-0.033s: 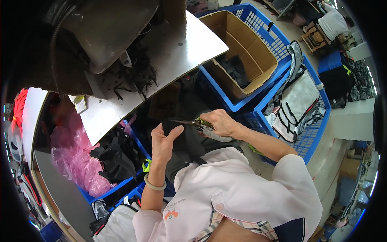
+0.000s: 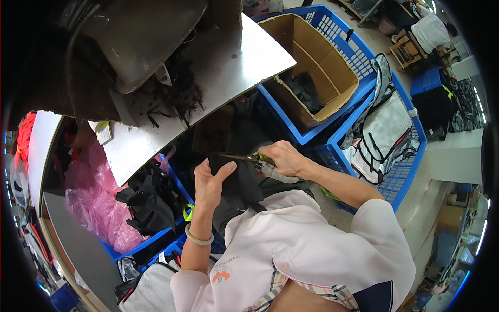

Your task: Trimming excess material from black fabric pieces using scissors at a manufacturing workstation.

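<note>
Right hand (image 2: 285, 159) clenched round scissors (image 2: 249, 157), which point left. Left hand (image 2: 209, 183) grasping black cloth (image 2: 240, 182), located over lap, below table (image 2: 260, 52) edge. Shirt (image 2: 322, 234) chest: orange emblem (image 2: 221, 276), small lettering beside it. Card (image 2: 104, 135) at table's left; print too small to read.

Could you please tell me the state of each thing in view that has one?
Scissors: gripped in the right hand; blade opening unclear.
Black fabric: held in the left hand.
Cardboard box: open-topped, dark material inside.
Pink plastic bag: crumpled.
Black fabric pieces: loosely heaped.
Dark scraps: scattered on the white tabletop.
</note>
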Available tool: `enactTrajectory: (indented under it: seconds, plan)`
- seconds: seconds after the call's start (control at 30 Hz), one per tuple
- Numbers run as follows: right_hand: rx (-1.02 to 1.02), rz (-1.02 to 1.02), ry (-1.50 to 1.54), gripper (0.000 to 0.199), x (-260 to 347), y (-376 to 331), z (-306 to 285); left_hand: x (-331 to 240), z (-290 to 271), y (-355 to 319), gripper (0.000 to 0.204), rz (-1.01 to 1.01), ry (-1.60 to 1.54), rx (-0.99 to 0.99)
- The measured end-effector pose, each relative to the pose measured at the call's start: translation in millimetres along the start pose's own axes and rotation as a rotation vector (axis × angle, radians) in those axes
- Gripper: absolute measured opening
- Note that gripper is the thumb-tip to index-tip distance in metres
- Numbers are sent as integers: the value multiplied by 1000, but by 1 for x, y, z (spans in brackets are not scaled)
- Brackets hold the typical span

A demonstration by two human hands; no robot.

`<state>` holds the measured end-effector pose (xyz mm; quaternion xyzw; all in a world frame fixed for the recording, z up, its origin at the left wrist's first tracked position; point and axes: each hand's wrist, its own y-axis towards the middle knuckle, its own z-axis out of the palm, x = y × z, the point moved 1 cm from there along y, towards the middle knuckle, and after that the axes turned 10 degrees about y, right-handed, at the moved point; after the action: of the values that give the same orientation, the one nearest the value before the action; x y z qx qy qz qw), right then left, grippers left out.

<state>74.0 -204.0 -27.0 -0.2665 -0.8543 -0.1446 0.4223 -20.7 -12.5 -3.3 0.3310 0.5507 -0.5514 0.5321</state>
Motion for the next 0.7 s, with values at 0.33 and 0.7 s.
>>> enactTrajectory:
  seconds: [0.33, 0.7]
  plan:
    - [1, -44, 68, 26, 6, 12, 9, -2, -12, -1, 15, -36, 61, 47]
    - [-186, 85, 298, 29, 15, 36, 2, -24, -29, 22, 14, 43, 16, -122]
